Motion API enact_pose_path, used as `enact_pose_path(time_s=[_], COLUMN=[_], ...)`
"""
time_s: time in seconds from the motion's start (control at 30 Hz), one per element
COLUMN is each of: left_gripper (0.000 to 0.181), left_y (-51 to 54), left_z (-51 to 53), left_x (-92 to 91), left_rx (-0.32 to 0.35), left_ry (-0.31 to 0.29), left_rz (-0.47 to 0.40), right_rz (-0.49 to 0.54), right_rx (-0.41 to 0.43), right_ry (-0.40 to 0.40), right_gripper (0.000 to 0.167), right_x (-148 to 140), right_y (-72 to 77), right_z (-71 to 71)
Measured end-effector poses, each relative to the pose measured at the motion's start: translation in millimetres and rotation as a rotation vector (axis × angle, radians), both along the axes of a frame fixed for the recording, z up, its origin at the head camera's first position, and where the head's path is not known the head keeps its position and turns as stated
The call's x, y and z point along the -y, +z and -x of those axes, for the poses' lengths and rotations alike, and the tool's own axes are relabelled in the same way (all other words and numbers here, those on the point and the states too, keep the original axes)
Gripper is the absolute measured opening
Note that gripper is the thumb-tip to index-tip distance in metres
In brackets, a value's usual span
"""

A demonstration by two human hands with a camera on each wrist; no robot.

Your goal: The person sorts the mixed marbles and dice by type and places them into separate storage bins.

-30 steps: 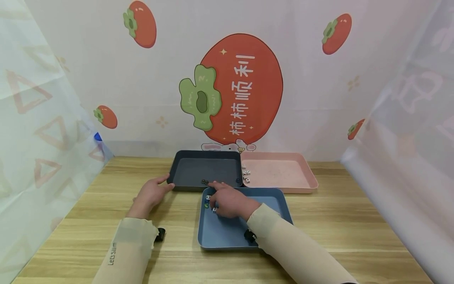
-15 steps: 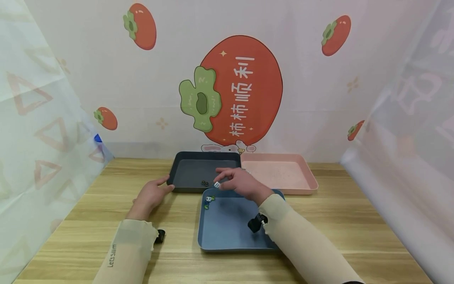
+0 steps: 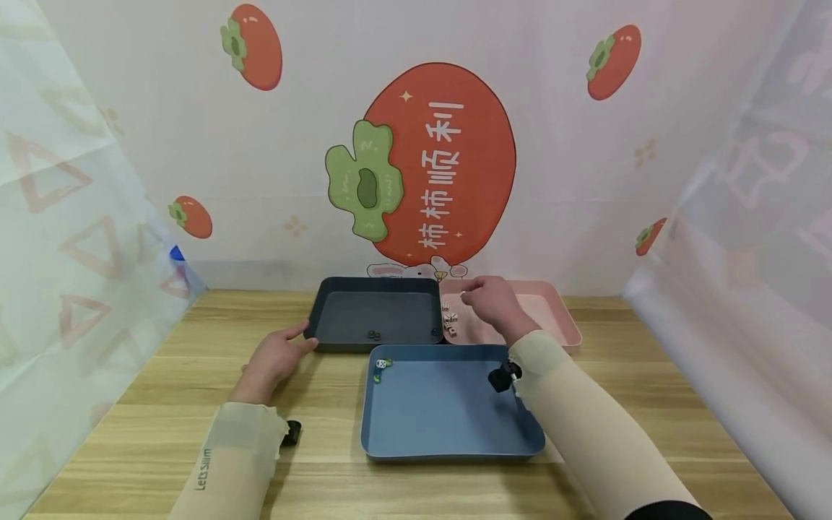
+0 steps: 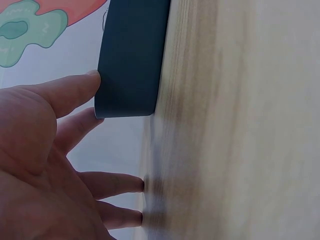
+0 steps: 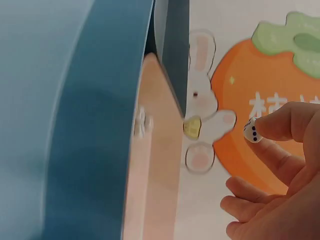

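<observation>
Wood-grain table (image 3: 325, 477) across the near ground, bearing a blue tray (image 3: 448, 412) at six o'clock of a trio. Inside it, tucked toward ten o'clock, a loose die (image 3: 380, 364) among small green-and-blue pieces (image 3: 377, 378), perhaps marbles, too small to name for sure. Outside, at that tray's ten o'clock, the left hand (image 3: 276, 359), fingers spread, gripping nothing, thumb and forefinger just touching the dark tray (image 3: 364, 310) at its eight o'clock corner. Within that tray, small dark beads (image 3: 371, 334) along the six o'clock side. At one o'clock from the blue tray, the pink tray (image 3: 542, 318), with clustered dice (image 3: 451, 318) by its nine o'clock wall. Over it, the right hand (image 3: 494, 302), thumb and forefinger narrowed to a pinch on a spotted white die (image 5: 253, 132), raised clear of the tray. Likeliest trouble: a dropped die from such slight fingertip contact, then a bounce over the low rim; also rolling beads after a careless left-hand nudge. Farthest, at twelve o'clock, a white backdrop (image 3: 552, 144) with printed red fruit (image 3: 484, 180).
</observation>
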State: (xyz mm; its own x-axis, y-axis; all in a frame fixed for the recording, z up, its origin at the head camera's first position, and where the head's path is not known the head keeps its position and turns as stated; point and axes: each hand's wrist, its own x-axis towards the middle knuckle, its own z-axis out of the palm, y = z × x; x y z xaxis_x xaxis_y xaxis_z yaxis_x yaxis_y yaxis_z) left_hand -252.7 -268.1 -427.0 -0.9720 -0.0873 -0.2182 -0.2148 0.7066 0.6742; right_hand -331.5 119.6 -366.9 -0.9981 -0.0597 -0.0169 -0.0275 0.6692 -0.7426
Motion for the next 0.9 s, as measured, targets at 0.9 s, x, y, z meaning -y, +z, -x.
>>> enact_pose_path(time_s=[0.9], left_gripper=[0.068], left_y=[-1.9], left_z=[1.0], left_x=[0.8], left_rx=[0.008], left_ry=[0.002], left_rz=[-0.009], right_rz=[-0.009], right_rx=[0.039], right_ry=[-0.032], right_gripper=[0.034], right_x=[-8], right_y=[-14.6], right_z=[5.5])
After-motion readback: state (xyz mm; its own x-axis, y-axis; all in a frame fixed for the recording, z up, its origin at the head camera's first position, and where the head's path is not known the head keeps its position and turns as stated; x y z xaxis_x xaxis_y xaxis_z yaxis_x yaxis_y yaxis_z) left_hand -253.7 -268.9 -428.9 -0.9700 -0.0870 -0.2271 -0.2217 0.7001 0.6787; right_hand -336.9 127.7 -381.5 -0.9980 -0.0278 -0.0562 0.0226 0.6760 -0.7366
